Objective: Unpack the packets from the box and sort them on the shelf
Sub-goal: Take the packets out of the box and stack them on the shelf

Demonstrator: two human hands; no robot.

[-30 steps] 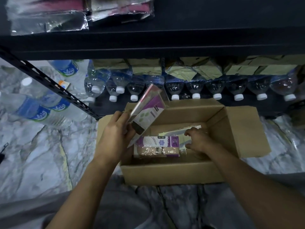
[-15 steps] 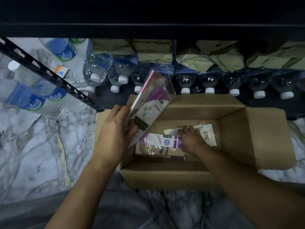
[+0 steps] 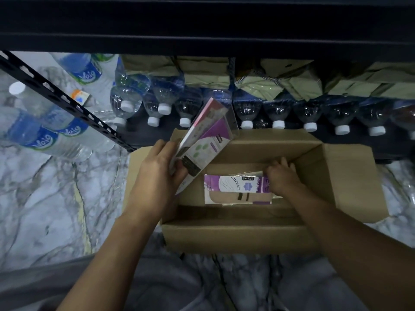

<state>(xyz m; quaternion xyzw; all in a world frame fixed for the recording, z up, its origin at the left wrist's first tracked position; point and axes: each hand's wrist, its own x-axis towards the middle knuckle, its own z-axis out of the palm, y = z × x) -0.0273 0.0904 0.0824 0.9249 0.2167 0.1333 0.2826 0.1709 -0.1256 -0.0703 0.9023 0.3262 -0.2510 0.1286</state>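
Still the left hand [image 3: 157, 176] grips glossy flat packets [image 3: 206, 140]; the right hand [image 3: 283, 178], shifted rightward, pinches a film-wrapped packet [image 3: 235, 187] beneath it.

Grey-veined marble flr [image 3: 45, 209], dim

A packet [image 3: 235, 189] lies in the box [image 3: 238, 236], bottles [image 3: 278, 113] behind.

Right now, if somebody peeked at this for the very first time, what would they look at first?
Probably the open cardboard box on the marble floor in the middle. The left hand holds pink and purple packets up over the box's left edge, and the right hand is down inside, on the end of a purple packet lying flat. Behind the box, a row of water bottles with white caps lines the low shelf.
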